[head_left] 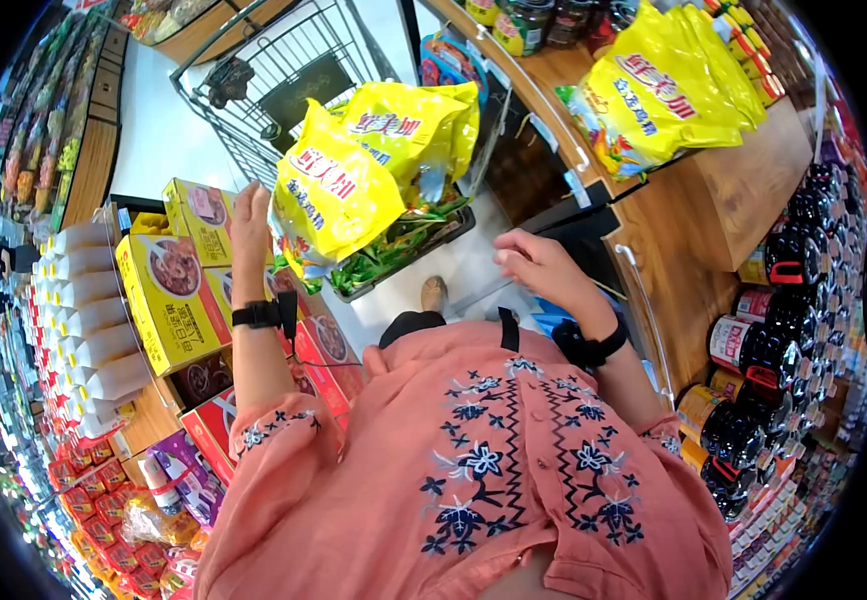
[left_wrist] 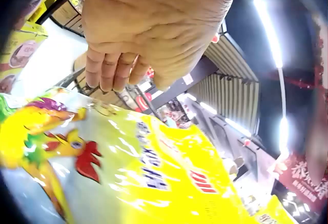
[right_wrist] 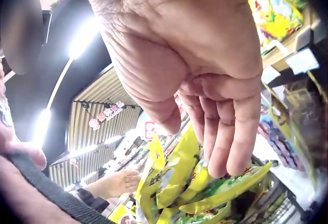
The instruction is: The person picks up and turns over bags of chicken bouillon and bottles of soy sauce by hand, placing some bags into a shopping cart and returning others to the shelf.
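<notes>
Over the cart (head_left: 254,62) at 12 o'clock, my left hand (head_left: 251,215) grips a yellow bag (head_left: 329,195), not yet dropped in; second bag (head_left: 409,130) lies inside. Right hand (head_left: 539,262) loosely curled, empty. Shelf bags (head_left: 654,90) left at 1 o'clock.

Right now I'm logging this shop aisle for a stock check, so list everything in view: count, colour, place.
cart: one, grey wire, top centre
front bag: one, yellow, held up over the cart
back bag: one, yellow, just behind it
green packets: several, in the cart beneath the bags
shelf bags: a pile, yellow, upper right
shelf: one, brown wood, right
yellow boxes: several, left
red boxes: several, below the yellow ones
white bottles: rows, far left
dark bottles: many, right edge
shirt: one, pink, embroidered, bottom
left hand: grips the front bag's edge
right hand: loosely curled, holds nothing
</notes>
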{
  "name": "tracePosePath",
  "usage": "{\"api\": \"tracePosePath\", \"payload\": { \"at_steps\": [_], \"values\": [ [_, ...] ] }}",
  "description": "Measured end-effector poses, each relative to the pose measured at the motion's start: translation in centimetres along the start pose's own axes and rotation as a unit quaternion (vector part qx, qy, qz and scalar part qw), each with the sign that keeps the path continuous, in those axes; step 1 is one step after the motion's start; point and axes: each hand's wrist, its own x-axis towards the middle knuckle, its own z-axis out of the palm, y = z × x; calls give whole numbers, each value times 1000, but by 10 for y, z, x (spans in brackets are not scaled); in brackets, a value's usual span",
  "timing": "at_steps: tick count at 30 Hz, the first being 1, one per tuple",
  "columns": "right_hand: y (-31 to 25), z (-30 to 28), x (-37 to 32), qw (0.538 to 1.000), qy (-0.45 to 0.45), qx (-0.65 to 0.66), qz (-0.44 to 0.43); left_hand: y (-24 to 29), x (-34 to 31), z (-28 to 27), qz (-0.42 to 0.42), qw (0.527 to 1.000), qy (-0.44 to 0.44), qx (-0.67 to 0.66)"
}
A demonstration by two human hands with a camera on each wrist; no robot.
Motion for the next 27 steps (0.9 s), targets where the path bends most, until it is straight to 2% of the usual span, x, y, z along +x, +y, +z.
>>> {"api": "tracePosePath", "payload": {
  "at_steps": [5, 8, 11, 12, 15, 20, 23, 25, 27],
  "values": [
    [-22, 48, 44, 997, -76, 0, 4, -23, 25, 9, -36, 994, -94, -29],
    [-37, 72, 64, 993, -96, 51, 38, -20, 49, 13, -39, 987, -145, -58],
    [-43, 86, 80, 989, -112, 74, 63, -5, 68, 15, -77, 969, -223, -67],
    [-42, 89, 85, 988, -116, 73, 65, 10, 66, 17, -73, 970, -217, -84],
    [-44, 94, 95, 987, -114, 88, 75, -3, 83, 22, -118, 948, -277, -99],
    [-46, 98, 101, 986, -106, 93, 89, -11, 78, 26, -78, 948, -265, -157],
    [-56, 94, 99, 986, -98, 100, 87, -7, 62, 14, -57, 963, -207, -161],
    [-63, 91, 92, 986, -91, 123, 73, 14, 46, -3, -24, 966, -171, -193],
    [-71, 87, 89, 984, -91, 148, 25, 24, 37, -21, -14, 971, -118, -209]
  ]
}}
